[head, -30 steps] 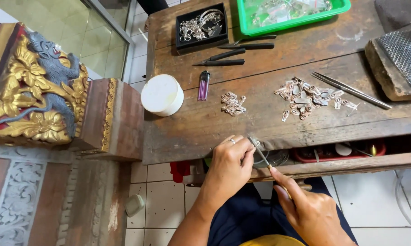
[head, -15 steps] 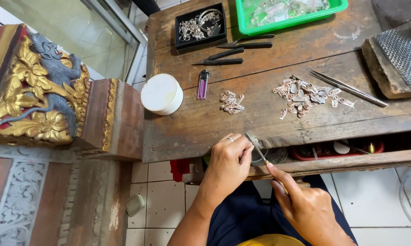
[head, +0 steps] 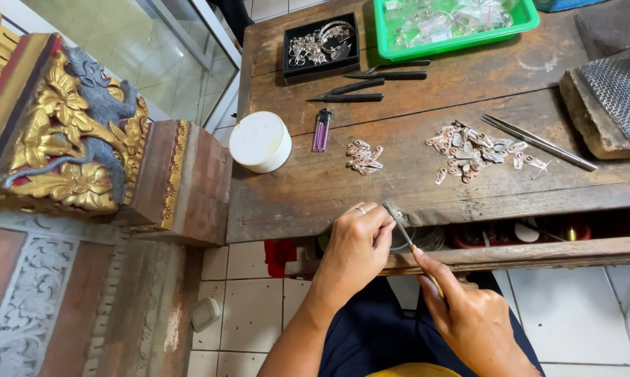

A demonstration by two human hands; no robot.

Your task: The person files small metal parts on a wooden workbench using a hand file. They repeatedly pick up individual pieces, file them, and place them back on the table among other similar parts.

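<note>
Filing tool (head: 401,225) and the small silver piece it works on sit at the near edge of the surface (head: 398,185), right above the open drawer. Your left hand (head: 357,246) is curled shut, its fingertips pinching that tiny piece against the wooden edge; the piece itself is mostly hidden, so you cannot tell its shape. Your right hand (head: 472,318) grips the handle of the thin tool, forefinger laid along it, tip touching the pinched piece. Compared with a second ago, your right hand has slid a little back and to the right while the tool's tip has stayed at the same spot, and your left hand has not shifted; that reads as one stroke in a repeated back-and-forth, so the shaping looks underway rather than finished. Behind your hands lie a small cluster of silver parts (head: 364,158) and a larger heap (head: 472,153), well apart from each other, with long tweezers (head: 538,142) just beside the heap; nothing there has moved
</note>
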